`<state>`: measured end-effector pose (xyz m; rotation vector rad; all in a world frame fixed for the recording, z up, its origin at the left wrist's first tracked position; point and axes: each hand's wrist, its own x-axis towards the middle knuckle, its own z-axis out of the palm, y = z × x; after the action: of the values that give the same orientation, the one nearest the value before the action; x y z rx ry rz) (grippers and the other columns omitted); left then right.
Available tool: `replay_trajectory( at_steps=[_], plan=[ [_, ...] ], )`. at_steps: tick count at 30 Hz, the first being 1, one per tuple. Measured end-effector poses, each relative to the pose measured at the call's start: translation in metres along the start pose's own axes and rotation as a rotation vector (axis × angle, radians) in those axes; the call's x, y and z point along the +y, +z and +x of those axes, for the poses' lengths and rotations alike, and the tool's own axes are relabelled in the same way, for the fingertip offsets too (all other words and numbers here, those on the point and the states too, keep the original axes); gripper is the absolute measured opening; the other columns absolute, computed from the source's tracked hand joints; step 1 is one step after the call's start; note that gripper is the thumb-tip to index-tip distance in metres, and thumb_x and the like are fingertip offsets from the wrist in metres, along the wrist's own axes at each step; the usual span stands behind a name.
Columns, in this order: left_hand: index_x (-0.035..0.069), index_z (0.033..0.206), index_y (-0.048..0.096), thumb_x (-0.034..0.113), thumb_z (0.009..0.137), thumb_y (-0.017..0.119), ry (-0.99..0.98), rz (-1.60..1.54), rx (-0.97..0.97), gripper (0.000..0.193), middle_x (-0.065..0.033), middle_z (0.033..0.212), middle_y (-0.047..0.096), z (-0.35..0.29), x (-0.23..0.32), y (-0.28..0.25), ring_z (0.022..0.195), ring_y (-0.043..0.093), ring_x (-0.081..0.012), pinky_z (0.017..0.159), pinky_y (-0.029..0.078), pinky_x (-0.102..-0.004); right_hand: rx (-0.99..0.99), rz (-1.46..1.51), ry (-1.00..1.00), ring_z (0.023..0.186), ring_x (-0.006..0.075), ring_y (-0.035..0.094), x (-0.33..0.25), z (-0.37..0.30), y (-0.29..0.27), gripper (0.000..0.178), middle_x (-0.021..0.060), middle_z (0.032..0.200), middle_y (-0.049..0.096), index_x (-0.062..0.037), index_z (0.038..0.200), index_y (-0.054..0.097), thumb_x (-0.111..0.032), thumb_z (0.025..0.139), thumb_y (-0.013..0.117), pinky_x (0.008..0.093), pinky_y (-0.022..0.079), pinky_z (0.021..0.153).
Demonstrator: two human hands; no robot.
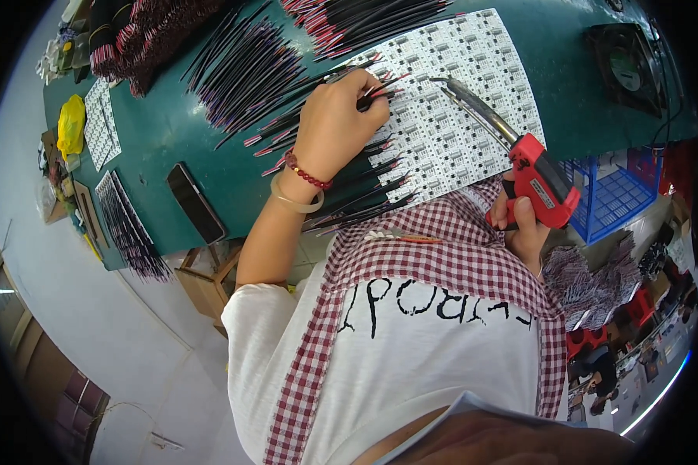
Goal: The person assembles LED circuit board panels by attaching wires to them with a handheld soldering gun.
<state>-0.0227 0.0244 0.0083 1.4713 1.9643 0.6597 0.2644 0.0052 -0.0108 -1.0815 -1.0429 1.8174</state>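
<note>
My left hand is closed in a pinch on thin black wires with reddish tips, over the left side of a white circuit board panel. My right hand grips a red and black soldering gun. Its bent metal tip points left over the panel, a short way from the pinched wires and apart from them. More black wires lie along the panel's left and near edges, their ends resting on the board. My left palm hides part of that row.
Loose wires are heaped left of the panel, with bundles behind. A phone and a finished-looking wired strip lie at left. A black fan stands at far right, above a blue crate beside the green table.
</note>
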Motion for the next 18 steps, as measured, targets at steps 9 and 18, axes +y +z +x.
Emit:
replay_trajectory(
  at_steps=[9,18],
  plan=[
    [-0.003,0.077,0.06,0.012,0.074,0.065,-0.004,0.088,0.017,0.016,-0.0131,0.059,0.06,0.005,-0.001,0.006,0.049,0.058,-0.0222,0.052,0.045,-0.0307,-0.076,-0.035,0.098,0.052,0.0082,0.044,0.002,0.007,0.005,0.04,0.0062,0.062,0.052,0.005,0.118,0.05,-0.025,0.092,0.055,0.0218,0.035,0.049],
    [0.001,0.073,0.059,0.016,0.074,0.066,-0.001,0.253,0.1,0.017,-0.0167,0.058,0.059,0.004,0.009,0.015,0.053,0.059,-0.0339,0.051,0.047,-0.0409,-0.088,-0.03,0.16,0.055,0.0073,0.045,0.002,0.01,0.005,0.035,0.0048,0.066,0.054,0.0054,0.118,0.051,-0.019,0.092,0.054,0.0218,0.037,0.052]
  ],
)
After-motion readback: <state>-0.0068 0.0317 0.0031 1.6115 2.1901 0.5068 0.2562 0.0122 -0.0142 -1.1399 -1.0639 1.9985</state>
